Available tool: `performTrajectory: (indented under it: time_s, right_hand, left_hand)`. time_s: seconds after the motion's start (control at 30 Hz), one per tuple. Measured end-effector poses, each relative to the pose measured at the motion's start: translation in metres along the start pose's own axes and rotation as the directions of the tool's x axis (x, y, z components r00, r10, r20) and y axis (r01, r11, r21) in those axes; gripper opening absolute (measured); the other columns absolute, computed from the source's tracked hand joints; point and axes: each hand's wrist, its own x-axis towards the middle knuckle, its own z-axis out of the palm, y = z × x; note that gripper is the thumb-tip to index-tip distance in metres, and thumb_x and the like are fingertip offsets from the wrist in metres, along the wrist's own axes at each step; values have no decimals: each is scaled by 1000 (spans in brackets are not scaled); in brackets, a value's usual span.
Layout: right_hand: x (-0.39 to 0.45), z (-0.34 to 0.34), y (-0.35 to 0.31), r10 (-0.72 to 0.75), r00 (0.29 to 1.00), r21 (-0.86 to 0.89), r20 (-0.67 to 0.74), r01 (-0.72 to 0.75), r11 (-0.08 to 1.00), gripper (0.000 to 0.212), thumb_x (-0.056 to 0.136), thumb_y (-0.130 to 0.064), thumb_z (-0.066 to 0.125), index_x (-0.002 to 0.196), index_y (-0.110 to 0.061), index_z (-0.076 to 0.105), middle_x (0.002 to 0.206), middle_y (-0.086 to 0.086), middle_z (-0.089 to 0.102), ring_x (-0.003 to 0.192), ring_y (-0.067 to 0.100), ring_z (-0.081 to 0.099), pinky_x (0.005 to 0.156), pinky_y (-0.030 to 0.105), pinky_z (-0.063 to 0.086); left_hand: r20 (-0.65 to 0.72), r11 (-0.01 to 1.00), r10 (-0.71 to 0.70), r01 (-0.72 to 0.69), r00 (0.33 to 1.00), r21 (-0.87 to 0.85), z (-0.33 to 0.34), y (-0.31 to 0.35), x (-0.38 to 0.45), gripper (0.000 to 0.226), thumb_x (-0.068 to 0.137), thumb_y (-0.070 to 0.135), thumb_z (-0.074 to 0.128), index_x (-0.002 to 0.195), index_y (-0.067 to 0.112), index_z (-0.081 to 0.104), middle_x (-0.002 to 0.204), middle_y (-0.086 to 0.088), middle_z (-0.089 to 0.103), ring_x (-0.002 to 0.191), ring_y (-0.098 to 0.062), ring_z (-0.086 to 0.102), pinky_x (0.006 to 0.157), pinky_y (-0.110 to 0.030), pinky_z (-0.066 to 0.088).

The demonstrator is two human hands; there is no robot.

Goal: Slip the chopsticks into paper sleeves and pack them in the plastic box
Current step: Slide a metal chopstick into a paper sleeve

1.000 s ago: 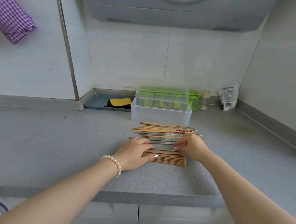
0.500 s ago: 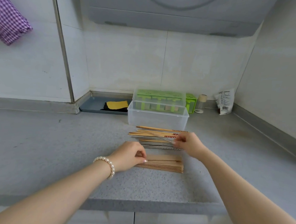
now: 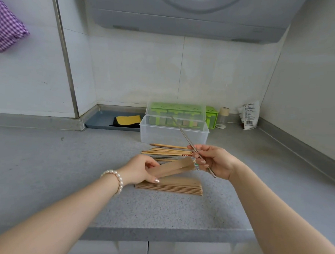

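My left hand (image 3: pixel 141 169) grips one brown paper sleeve (image 3: pixel 172 168), raised at a slant above the stack of sleeves (image 3: pixel 179 186) on the grey counter. In my right hand (image 3: pixel 216 160) is a pair of metal chopsticks (image 3: pixel 183 132), tips pointing up and away over the clear plastic box (image 3: pixel 172 135). A pile of wooden and metal chopsticks (image 3: pixel 167 152) lies between the sleeve stack and the box. The sleeve's open end sits just left of my right hand's fingers.
A green holder (image 3: pixel 176 111) stands behind the box under a clear lid. A grey tray (image 3: pixel 101 121) with a yellow and black cloth sits at the back left. A small jar (image 3: pixel 222 118) and a white packet (image 3: pixel 248 114) stand at the back right. The counter's front edge (image 3: pixel 157 237) runs below my arms.
My left hand has lifted one sleeve off the stack. My right hand has raised metal chopsticks out of the pile and turned them to point away.
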Motion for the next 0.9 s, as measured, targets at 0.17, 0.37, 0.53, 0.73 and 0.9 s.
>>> performTrajectory:
  time_s: [0.17,0.37,0.53,0.73,0.9]
  right_hand:
    - [-5,-1,-1,-43,999,23,-34,44,999,37,95,4,34,120,-14,54,71,10,62,48,14,61,42,20,52]
    - [-9,0,1,-175,979,122,-102,187,975,28,95,0,32,101,-7,59,86,11,71,75,24,72,65,31,60]
    - [-9,-1,-1,-383,863,20,-329,412,911,20,85,7,53,82,-13,50,94,14,72,77,26,72,75,35,58]
    - [-8,14,4,-466,759,-253,-455,392,884,24,96,-30,46,81,-12,52,87,15,70,77,28,70,72,38,57]
    - [-10,32,9,-533,789,-394,-306,405,825,30,71,15,68,76,-8,50,83,19,62,74,25,66,59,30,58]
  left_hand:
    - [-27,999,2,-3,1000,-39,-3,-4,1,49,70,14,79,116,20,63,108,7,60,106,-15,55,98,-33,45]
    - [-50,997,20,-24,999,-73,-1,-5,-1,47,72,13,78,116,21,63,101,10,59,97,-11,57,86,-24,45]
    - [-95,995,20,-30,995,-99,1,-5,-3,44,76,9,73,116,21,58,105,9,57,102,-13,56,86,-25,47]
    - [-205,989,118,-134,972,-64,2,1,-11,36,79,10,70,103,28,50,107,8,57,100,-12,57,76,-17,48]
    - [-228,987,141,-155,963,-42,1,10,-15,38,79,12,71,105,29,49,113,4,61,98,-12,58,74,-18,50]
